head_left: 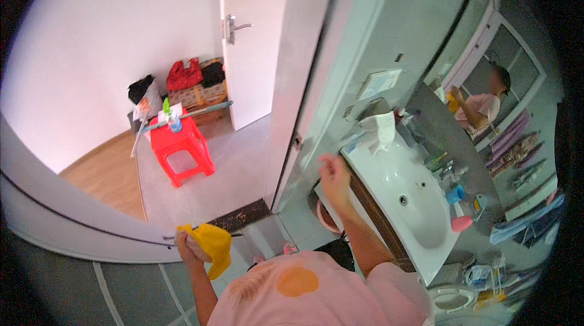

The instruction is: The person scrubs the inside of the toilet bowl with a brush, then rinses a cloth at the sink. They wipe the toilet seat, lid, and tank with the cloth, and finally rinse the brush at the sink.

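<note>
My left hand (188,247) is closed round a bunched yellow cloth (214,247), one end of which hangs down. It is beside the edge of the white door (131,235) on the left, close to a door handle (163,238). Whether the cloth touches the door I cannot tell. My right hand (334,177) is raised in front of the left end of the white washbasin (380,171). Its fingers are slightly blurred but look loosely apart, and nothing shows in them. A white cloth or paper (383,130) lies over the basin's far left corner.
Beyond the doorway stands a red plastic stool (182,146) carrying bottles and a grey-green pole. Behind it are a cardboard box (207,95) and bags. Another white door (255,52) stands ajar. A mirror (480,89) hangs over the basin; a toilet (453,297) is at lower right.
</note>
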A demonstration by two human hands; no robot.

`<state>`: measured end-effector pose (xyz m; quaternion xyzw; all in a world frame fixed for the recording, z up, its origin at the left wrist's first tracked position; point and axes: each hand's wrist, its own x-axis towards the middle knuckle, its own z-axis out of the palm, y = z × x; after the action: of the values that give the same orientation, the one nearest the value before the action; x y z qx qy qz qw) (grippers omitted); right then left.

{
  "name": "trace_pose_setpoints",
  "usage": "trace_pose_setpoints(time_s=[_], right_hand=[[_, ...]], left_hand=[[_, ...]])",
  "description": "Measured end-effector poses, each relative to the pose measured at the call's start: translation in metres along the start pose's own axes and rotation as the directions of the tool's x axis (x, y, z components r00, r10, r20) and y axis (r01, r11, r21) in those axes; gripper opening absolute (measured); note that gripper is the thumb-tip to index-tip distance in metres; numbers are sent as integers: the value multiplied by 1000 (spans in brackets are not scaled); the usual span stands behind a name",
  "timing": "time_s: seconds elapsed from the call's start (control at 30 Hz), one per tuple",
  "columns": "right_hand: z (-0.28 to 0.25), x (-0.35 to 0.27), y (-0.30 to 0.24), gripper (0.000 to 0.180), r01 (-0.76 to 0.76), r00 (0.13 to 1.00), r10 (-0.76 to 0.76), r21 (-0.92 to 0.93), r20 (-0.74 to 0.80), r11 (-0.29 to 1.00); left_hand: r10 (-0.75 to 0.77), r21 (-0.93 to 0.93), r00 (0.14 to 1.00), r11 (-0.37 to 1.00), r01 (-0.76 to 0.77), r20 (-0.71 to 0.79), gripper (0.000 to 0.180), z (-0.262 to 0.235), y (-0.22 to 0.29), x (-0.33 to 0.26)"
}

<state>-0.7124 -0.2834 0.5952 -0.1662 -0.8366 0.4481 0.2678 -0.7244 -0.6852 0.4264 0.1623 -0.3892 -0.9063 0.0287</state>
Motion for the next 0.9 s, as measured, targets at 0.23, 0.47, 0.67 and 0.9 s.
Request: trace_pose_setpoints(time_s=[0.23,0.47,0.67,0.9], right_hand=[[-81,122,8,43,300,892,-200,202,-404,932],[-89,155,0,44,310,891,-233,149,-389,939],[-107,142,-10,35,406,889,-241,426,-389,808],[-94,82,-40,16,281,916,-394,578,76,766]], left_hand=[[-149,-99,987,983,154,54,28,-44,-5,13],[-42,-46,999,998,42,3,27,-5,2,-15],[-43,-90,992,995,32,-122,34,-29,-10,-7],[57,-5,893,998,-66,-447,36,7,-6,-31]])
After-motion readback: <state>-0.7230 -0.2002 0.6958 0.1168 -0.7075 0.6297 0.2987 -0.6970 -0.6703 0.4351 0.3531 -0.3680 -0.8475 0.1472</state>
